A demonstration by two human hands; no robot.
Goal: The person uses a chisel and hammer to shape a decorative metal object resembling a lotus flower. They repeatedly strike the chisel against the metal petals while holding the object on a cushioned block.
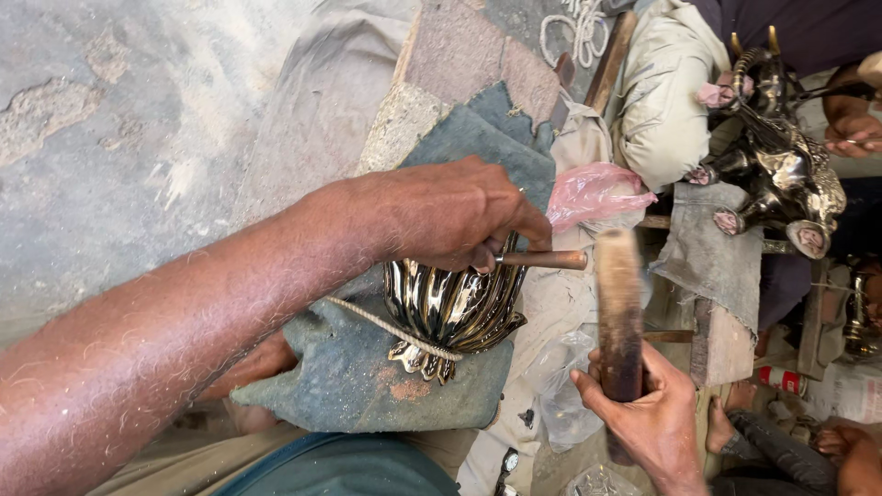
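While my left hand stays out of it, fingers folded tight around a thin brown metal punch whose tip sits against the shiny, dark, ribbed metal vessel, my right hand is wrapped firmly around a wooden mallet, raised just beside the punch's free end. The vessel lies on a blue-grey cloth pad, with a pale cord across it.

I judge the main risk to be a glancing blow: the mallet head looks blurred, and an off-centre strike could skid the punch across the polished ribs or catch my left knuckles. The cord seems the only restraint, so the vessel could roll.

I count one vessel, one punch, one mallet, one cord, one pad, and one pink plastic bag. Another person's hand works on a dark ornate metal figure nearby.
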